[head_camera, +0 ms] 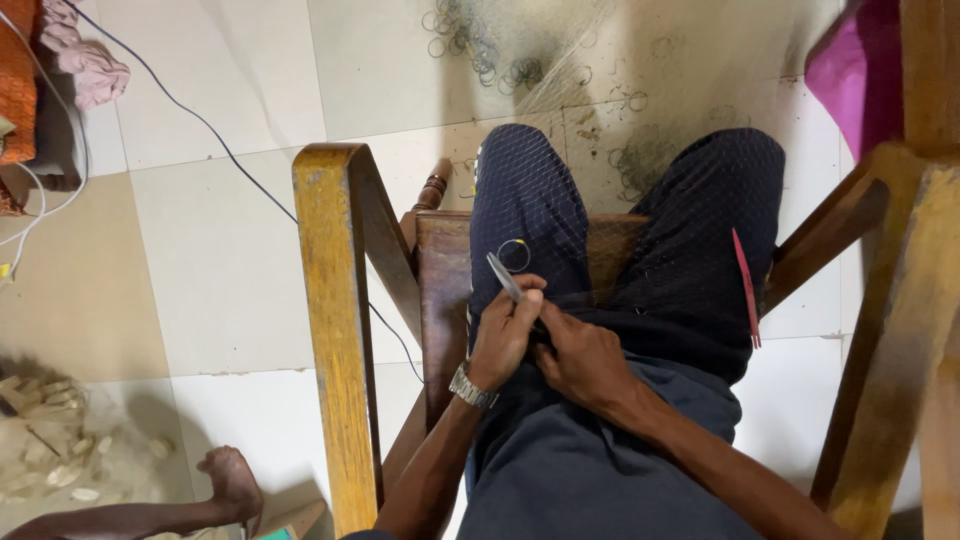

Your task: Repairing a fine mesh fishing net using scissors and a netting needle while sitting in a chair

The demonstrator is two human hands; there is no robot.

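Note:
I sit in a wooden chair [335,300] with a fine fishing net [560,190] spread over my dark trousers. My left hand [505,330], a metal watch on its wrist, grips a slim metal tool [503,275] that points up and left. A small wire ring [513,255] lies on the net just beside the tool's tip. My right hand [585,365] rests against the left one on my lap, its fingers pinching the net. A red netting needle [746,290] lies on my right thigh.
More net with several rings [480,45] trails over the tiled floor ahead. A dark cable [210,130] crosses the tiles at left. Another person's foot [232,482] rests at lower left beside a pile of wood chips [50,440]. Wooden furniture [900,330] stands at right.

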